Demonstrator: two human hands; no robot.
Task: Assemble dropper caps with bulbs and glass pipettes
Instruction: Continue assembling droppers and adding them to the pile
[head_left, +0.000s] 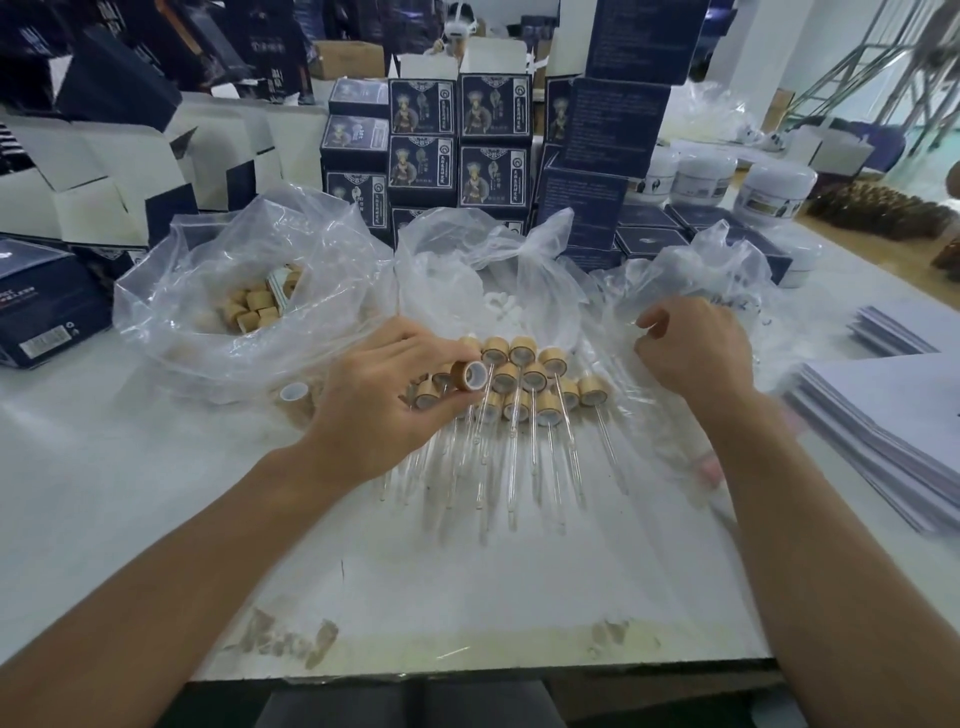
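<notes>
We've got a good batch done: a cluster of finished droppers (519, 395) lies at the table's centre, glass stems pointing toward six o'clock. Our left hand (384, 405) pinches one bamboo cap (468, 375), white lining showing, no pipette in it yet. Our right hand (691, 348), at two o'clock of the pile, curls into the pipette bag (701, 280); whether it holds anything, we cannot tell. At ten o'clock the cap bag (234, 291) looks far from empty, so plenty remains.
</notes>
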